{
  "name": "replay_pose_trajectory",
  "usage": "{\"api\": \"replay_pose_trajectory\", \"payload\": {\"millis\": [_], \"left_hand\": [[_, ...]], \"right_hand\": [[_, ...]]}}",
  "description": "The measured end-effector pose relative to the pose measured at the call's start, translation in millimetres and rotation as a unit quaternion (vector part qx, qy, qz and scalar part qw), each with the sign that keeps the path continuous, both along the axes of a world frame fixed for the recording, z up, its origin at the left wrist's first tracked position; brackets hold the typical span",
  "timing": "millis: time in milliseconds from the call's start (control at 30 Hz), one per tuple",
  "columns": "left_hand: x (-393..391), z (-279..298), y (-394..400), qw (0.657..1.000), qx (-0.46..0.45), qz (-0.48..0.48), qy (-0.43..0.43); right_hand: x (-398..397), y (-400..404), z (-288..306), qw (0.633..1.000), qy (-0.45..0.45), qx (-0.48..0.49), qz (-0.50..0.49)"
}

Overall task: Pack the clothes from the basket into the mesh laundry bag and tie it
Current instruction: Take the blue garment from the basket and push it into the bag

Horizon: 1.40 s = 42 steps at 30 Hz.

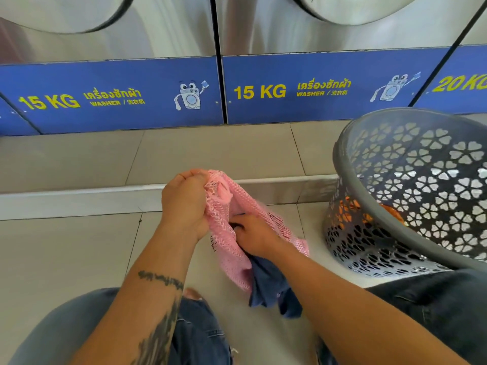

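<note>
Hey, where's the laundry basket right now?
In the head view the grey laundry basket sits on the tiled floor at the right, tilted, just right of the pink mesh bag and in front of the washers.

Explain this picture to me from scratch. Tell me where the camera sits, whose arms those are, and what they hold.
The one picture comes from a camera worn on a person's head, looking down, so the two bare arms are that person's own. No robot is here. The left hand grips the bunched top of a pink mesh laundry bag. The right hand pushes a dark blue garment into it; part of the cloth hangs out below. At right, a grey plastic basket stands tilted on the tiled floor, with something orange inside. Behind stand washers marked 15 KG.
</note>
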<state>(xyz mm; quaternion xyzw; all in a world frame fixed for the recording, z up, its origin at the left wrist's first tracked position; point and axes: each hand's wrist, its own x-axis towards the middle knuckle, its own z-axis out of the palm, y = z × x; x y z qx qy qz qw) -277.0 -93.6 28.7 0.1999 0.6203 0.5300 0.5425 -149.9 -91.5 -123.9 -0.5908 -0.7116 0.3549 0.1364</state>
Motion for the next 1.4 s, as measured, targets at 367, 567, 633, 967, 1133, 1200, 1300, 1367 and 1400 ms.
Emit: {"api": "replay_pose_trajectory", "payload": {"millis": [367,567,633,967,1133,1200,1300,1367,1400], "left_hand": [[1.5,-3.9,-8.4,0.998,-0.013,-0.05,0.036],[6.2,-3.9,-7.5,0.998,-0.029,-0.062,-0.01],[7.8,-3.4,-6.3,0.997,-0.032,-0.068,-0.02],[6.6,-10.8,-2.5,0.975,0.019,-0.128,0.179],[1.7,-7.2,-4.1,0.976,0.021,-0.119,0.184],[-4.1,-1.2,-2.4,0.986,0.01,-0.105,0.133],[-12.9,6.8,-1.3,0.991,-0.002,-0.1,0.084],[-17.8,7.8,-1.5,0.992,-0.004,-0.1,0.071],[-19.5,7.7,-1.5,0.992,-0.004,-0.098,0.075]], "right_hand": [[61.4,-73.3,-51.6,0.959,0.034,-0.239,-0.148],[36.3,-81.6,-77.0,0.937,0.097,-0.275,-0.191],[34.9,-78.5,-93.9,0.944,0.057,-0.253,-0.203],[11.3,-46.3,-16.7,0.936,0.219,-0.091,-0.259],[-18.1,-16.1,18.2,0.959,0.171,0.179,-0.137],[-33.3,-5.2,15.4,0.969,0.153,0.186,-0.058],[-42.3,1.2,-12.2,0.986,-0.059,0.094,0.125],[-34.8,-1.1,-22.4,0.959,-0.218,0.028,0.178],[-30.0,-3.9,-24.1,0.943,-0.272,0.022,0.191]]}}
